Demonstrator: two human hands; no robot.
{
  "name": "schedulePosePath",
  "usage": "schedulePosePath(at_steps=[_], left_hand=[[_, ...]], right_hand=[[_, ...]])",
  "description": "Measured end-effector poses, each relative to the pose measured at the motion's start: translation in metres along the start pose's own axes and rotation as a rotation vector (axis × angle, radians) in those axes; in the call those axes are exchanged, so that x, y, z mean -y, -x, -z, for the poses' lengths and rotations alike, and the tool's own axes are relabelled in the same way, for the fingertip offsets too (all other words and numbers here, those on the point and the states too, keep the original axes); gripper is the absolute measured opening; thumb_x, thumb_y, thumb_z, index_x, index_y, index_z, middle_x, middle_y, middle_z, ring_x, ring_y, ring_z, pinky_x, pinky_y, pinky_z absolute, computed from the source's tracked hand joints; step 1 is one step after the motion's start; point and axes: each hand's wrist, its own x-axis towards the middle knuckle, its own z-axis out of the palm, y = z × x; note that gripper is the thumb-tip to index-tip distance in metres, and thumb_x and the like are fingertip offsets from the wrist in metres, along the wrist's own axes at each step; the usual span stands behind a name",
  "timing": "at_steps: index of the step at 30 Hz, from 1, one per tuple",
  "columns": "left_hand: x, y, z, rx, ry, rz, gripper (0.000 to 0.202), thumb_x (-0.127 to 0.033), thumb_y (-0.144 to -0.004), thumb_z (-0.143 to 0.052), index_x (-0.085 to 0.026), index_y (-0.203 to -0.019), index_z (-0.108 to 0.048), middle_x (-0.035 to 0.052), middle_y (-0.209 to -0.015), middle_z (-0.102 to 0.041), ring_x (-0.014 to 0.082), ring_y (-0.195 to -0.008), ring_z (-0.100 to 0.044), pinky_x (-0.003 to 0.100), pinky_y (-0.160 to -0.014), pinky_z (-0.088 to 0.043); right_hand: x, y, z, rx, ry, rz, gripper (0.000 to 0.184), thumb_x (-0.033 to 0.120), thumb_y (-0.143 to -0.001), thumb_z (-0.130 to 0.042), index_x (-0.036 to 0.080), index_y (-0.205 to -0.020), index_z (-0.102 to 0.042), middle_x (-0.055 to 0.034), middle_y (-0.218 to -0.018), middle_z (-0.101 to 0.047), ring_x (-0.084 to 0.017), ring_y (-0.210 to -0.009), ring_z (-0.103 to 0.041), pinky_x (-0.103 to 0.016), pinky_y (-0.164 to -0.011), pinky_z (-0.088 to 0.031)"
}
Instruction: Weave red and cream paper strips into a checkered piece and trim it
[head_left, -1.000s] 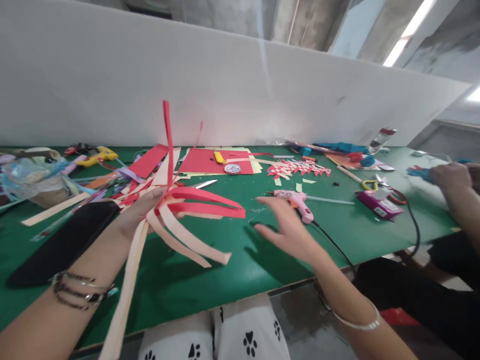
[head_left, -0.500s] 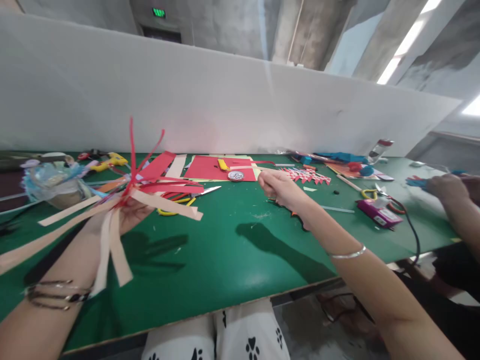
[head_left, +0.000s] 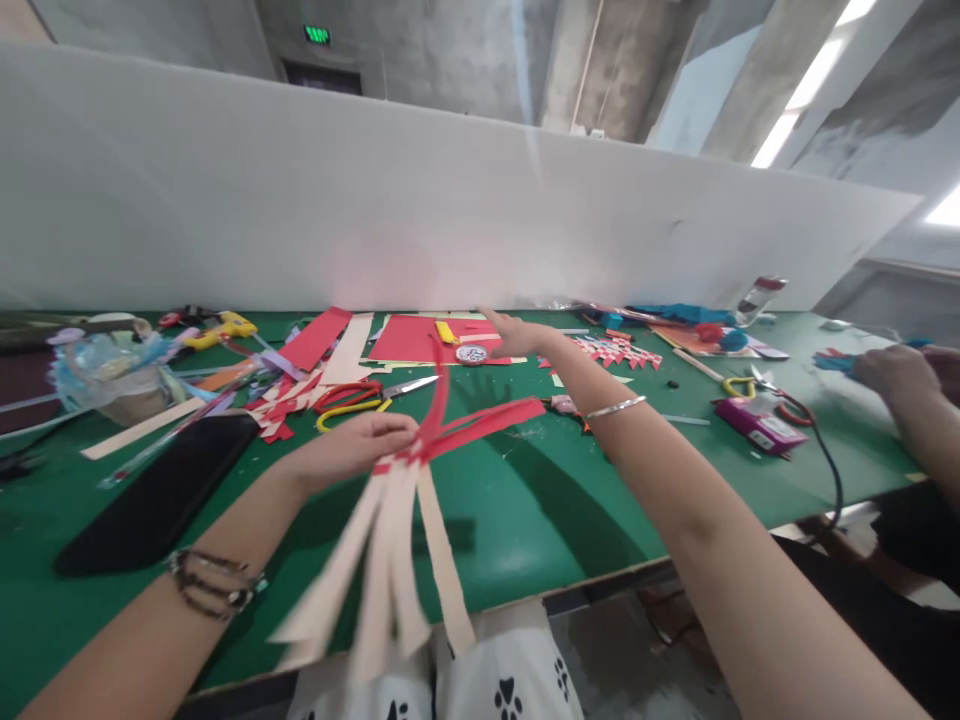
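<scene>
My left hand grips a bundle of red and beige paper strips above the green table; the red strips fan up and right, the beige ones hang down over the front edge. My right hand reaches far across the table, fingers spread, touching the red paper sheet beside a small round tape roll and a yellow piece.
Red-and-yellow scissors lie behind my left hand. A black phone lies at the left, a pink glue gun under my right arm. A woven red-and-white mat, a magenta box and another person's hands are at the right.
My left hand swung the strip bundle from the left toward the middle, so the beige strips now hang down. My right hand opened and stretched farther back to the red sheet.
</scene>
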Motion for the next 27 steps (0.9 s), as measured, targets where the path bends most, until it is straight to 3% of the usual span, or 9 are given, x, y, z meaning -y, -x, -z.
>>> schedulePosePath(at_steps=[2, 6, 10, 15, 18, 20, 22, 25, 27], left_hand=[[0.002, -0.006, -0.007, 0.113, -0.254, 0.019, 0.026, -0.039, -0.074, -0.061, -0.014, -0.07, -0.062, -0.0025, -0.061, -0.056, 0.0096, -0.055, -0.048, 0.019, -0.052, -0.037], [0.01, -0.014, -0.01, 0.171, -0.766, -0.023, 0.035, -0.043, -0.084, -0.042, -0.016, -0.074, -0.06, -0.0009, -0.066, -0.057, 0.0132, -0.06, -0.05, 0.022, -0.054, -0.034], [0.016, -0.016, -0.006, 0.143, -0.856, -0.044, 0.033, -0.04, -0.085, -0.038, -0.017, -0.076, -0.06, 0.0017, -0.074, -0.061, 0.0159, -0.067, -0.054, 0.024, -0.06, -0.035], [0.021, -0.015, -0.005, 0.034, -0.976, -0.072, 0.032, -0.041, -0.085, -0.039, -0.016, -0.089, -0.059, 0.0072, -0.089, -0.058, 0.0213, -0.08, -0.054, 0.03, -0.068, -0.039], [0.019, -0.015, -0.013, -0.032, -1.05, -0.161, 0.036, -0.041, -0.086, -0.037, -0.014, -0.1, -0.058, 0.0096, -0.101, -0.053, 0.023, -0.091, -0.053, 0.034, -0.078, -0.04], [0.017, -0.014, -0.021, 0.012, -1.047, -0.189, 0.037, -0.04, -0.088, -0.034, -0.015, -0.102, -0.058, 0.0081, -0.1, -0.053, 0.0206, -0.089, -0.054, 0.032, -0.077, -0.041], [0.015, -0.015, -0.03, 0.082, -1.034, -0.164, 0.036, -0.042, -0.089, -0.035, -0.017, -0.101, -0.058, 0.0059, -0.099, -0.053, 0.0179, -0.081, -0.056, 0.029, -0.07, -0.042], [0.017, -0.015, -0.041, 0.095, -1.1, -0.128, 0.033, -0.045, -0.085, -0.043, -0.019, -0.099, -0.058, 0.0052, -0.097, -0.054, 0.0176, -0.076, -0.056, 0.028, -0.062, -0.042], [0.02, -0.014, -0.044, 0.052, -1.167, -0.167, 0.038, -0.048, -0.082, -0.048, -0.018, -0.101, -0.057, 0.0065, -0.098, -0.055, 0.0207, -0.082, -0.055, 0.03, -0.067, -0.043]], right_hand=[[-0.002, 0.006, -0.007, 0.019, 0.046, 0.024, 0.058, 0.016, -0.06, -0.072, 0.016, -0.115, -0.055, -0.0147, -0.126, -0.052, -0.028, -0.111, -0.049, -0.041, -0.09, -0.039], [-0.002, 0.021, -0.013, 0.048, 0.096, 0.101, 0.024, 0.017, -0.076, -0.056, 0.013, -0.099, -0.064, -0.0114, -0.112, -0.061, -0.021, -0.102, -0.054, -0.032, -0.086, -0.04], [-0.001, 0.046, -0.007, -0.007, 0.075, 0.112, 0.02, 0.014, -0.081, -0.045, 0.013, -0.084, -0.064, -0.0059, -0.088, -0.066, -0.012, -0.077, -0.058, -0.023, -0.07, -0.041], [-0.006, 0.101, 0.01, -0.02, 0.149, 0.047, 0.029, 0.032, -0.084, -0.048, 0.016, -0.06, -0.056, 0.0006, -0.054, -0.057, -0.01, -0.05, -0.048, -0.023, -0.054, -0.032], [-0.017, 0.138, 0.019, -0.043, 0.38, -0.129, 0.043, 0.042, -0.087, -0.04, 0.018, -0.055, -0.056, -0.0025, -0.055, -0.059, -0.013, -0.051, -0.049, -0.024, -0.052, -0.028], [-0.027, 0.16, 0.021, -0.131, 0.574, -0.343, 0.048, 0.047, -0.088, -0.035, 0.019, -0.057, -0.058, -0.0057, -0.057, -0.059, -0.017, -0.053, -0.051, -0.026, -0.049, -0.025], [-0.039, 0.179, 0.019, -0.165, 0.677, -0.47, 0.042, 0.044, -0.086, -0.037, 0.019, -0.064, -0.062, -0.0079, -0.064, -0.062, -0.02, -0.057, -0.054, -0.027, -0.049, -0.024], [-0.054, 0.202, 0.008, -0.204, 0.729, -0.465, 0.03, 0.034, -0.085, -0.041, 0.019, -0.076, -0.064, -0.0095, -0.078, -0.064, -0.023, -0.071, -0.058, -0.029, -0.052, -0.032], [-0.053, 0.213, -0.003, -0.247, 0.684, -0.41, 0.026, 0.032, -0.085, -0.042, 0.019, -0.083, -0.064, -0.0094, -0.082, -0.064, -0.024, -0.078, -0.059, -0.031, -0.059, -0.039]])
